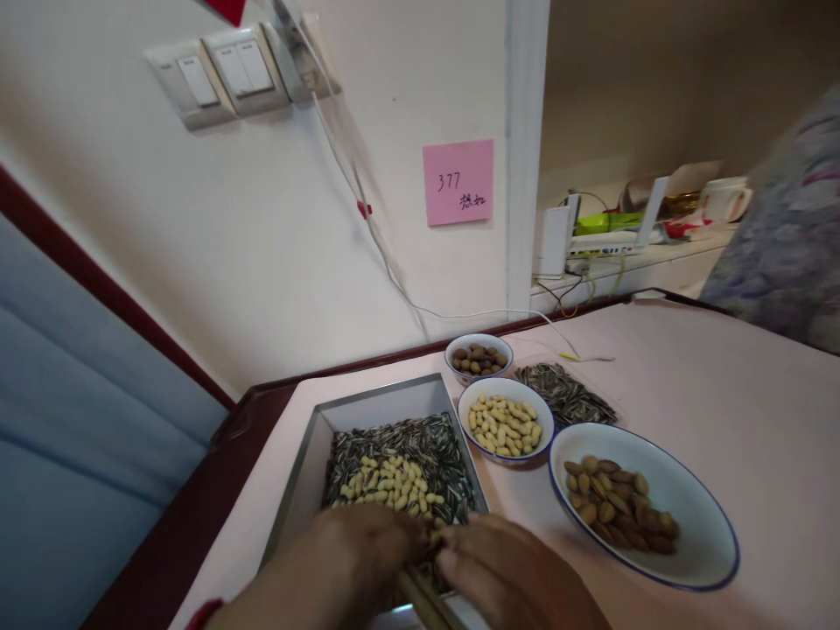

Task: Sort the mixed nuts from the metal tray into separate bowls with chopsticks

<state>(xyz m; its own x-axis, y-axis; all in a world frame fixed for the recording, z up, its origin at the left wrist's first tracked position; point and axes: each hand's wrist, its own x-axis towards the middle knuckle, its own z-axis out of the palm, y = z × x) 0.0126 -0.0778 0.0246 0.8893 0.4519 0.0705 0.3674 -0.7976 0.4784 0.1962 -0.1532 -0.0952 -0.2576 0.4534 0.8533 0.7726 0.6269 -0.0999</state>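
Both of my hands are low over a grey-white square tray (311, 455), meeting near its front side. My left hand (358, 547) is closed, its fingertips bunched and blurred; what they hold is hidden. Close beside it, my right hand (505, 564) has its fingers curled and pressed together. Brown sticks (426, 599), perhaps chopsticks, run from between the hands down along the right palm, which seems closed on them. Striped sunflower seeds (420, 433) cover the tray floor, and a patch of unshelled peanuts (394, 481) lies on them. The hands hide the tray's front part.
To the right stand a bowl of round brown nuts (481, 359), a bowl of peanuts (505, 424) and an oval dish of almond-like nuts (617, 507). Loose sunflower seeds (564, 394) lie behind the dish. A white cable (472, 313) reaches the table. A person's patterned clothing (787, 236) shows at right.
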